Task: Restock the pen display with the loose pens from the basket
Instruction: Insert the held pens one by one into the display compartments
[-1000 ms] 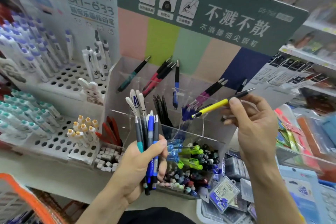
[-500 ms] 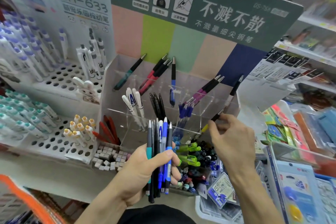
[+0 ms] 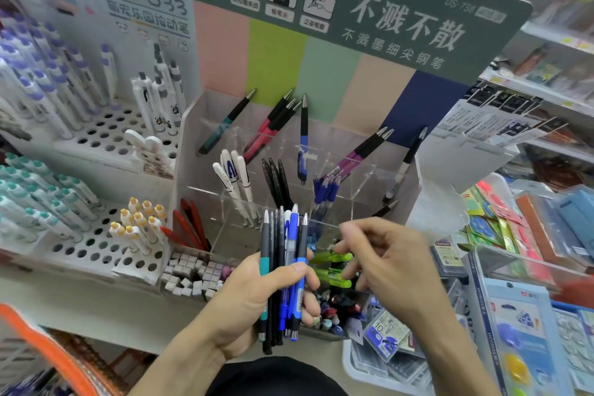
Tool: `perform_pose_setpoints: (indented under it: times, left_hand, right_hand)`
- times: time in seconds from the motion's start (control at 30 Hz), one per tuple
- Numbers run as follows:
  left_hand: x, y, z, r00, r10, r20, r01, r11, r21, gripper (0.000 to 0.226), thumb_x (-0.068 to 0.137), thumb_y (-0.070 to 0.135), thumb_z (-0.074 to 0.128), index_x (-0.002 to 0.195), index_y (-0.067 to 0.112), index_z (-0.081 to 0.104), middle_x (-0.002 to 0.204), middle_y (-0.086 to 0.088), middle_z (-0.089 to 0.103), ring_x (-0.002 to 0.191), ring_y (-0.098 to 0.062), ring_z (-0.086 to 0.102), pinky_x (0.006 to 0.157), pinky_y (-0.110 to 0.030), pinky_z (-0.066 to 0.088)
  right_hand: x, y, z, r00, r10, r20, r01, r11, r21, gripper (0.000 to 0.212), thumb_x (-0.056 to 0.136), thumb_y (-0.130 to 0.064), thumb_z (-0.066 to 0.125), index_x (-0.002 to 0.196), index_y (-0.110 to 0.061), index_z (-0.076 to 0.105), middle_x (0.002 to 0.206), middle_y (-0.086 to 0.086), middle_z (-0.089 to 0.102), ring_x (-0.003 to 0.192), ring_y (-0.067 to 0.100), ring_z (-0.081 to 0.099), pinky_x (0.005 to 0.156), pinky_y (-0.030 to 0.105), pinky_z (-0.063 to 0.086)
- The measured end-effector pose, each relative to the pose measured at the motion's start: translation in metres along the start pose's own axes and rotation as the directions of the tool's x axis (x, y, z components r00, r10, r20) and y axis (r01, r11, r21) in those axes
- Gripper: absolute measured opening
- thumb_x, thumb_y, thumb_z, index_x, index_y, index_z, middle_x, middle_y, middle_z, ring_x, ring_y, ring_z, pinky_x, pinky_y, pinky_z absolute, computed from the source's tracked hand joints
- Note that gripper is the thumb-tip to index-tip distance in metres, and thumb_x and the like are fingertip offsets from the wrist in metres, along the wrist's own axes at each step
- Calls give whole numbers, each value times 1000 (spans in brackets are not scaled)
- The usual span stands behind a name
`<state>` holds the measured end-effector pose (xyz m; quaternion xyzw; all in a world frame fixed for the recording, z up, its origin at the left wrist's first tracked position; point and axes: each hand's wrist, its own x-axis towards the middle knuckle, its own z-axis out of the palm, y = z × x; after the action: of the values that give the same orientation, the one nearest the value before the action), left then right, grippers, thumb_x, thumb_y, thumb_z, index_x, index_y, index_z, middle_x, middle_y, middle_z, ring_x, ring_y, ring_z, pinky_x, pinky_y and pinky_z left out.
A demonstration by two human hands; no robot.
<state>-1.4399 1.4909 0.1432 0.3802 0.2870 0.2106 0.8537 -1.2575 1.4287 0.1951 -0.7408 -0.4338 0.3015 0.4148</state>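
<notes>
In the head view, the left hand is gripping a bunch of pens at lower centre of the frame, thumb lying across the barrels and fingers curled round behind, tips pointing up; the bunch is showing grey, teal, black and blue barrels. The right hand is hovering just right of the bunch, fingers loosely curled and blurred, holding nothing that can be made out. Above both hands, the clear display is filling the middle of the frame, its compartments holding leaning pens: a teal pen at the back left, red pens beside it, a blue pen upright at the centre, purple pens to the right, white pens and black pens in the row in front. A dark pen tip is sticking out of a front right compartment, just above the right hand. Green markers are lying in the bin behind the fingers of both hands. The green sign is standing over the display at the top. A white rack with holes is sitting at the left, and an orange basket rim is crossing the lower left corner.
</notes>
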Motion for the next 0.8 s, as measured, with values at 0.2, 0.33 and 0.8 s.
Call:
perform_pose_setpoints:
  times: [0.2,0.33,0.8]
  left_hand:
    - [-3,0,1,991,-10,131,11,1000,-5,29,92,28,63,92,-1,69,74,-26,64,61,-30,63,63,-33,55]
    - [-4,-2,-1,991,-11,134,7,1000,27,34,91,30,62,93,-3,71,73,-27,65,57,-29,62,61,-33,54]
    - [-2,-7,-2,991,65,-120,-84,983,-160,33,81,22,71,104,1,58,77,-15,60,41,-18,44,39,-24,38]
  right_hand:
    - [-8,5,17,959,59,277,-125,966,225,28,86,-37,71,103,-14,71,68,4,69,54,13,61,44,31,43]
    - [-7,7,18,970,62,236,-136,941,311,12,94,-17,69,97,-6,71,64,7,68,42,13,51,39,22,39]
    - [22,-18,-8,957,-148,-250,242,884,399,19,89,-5,72,106,-8,63,92,12,77,79,31,77,63,34,63]
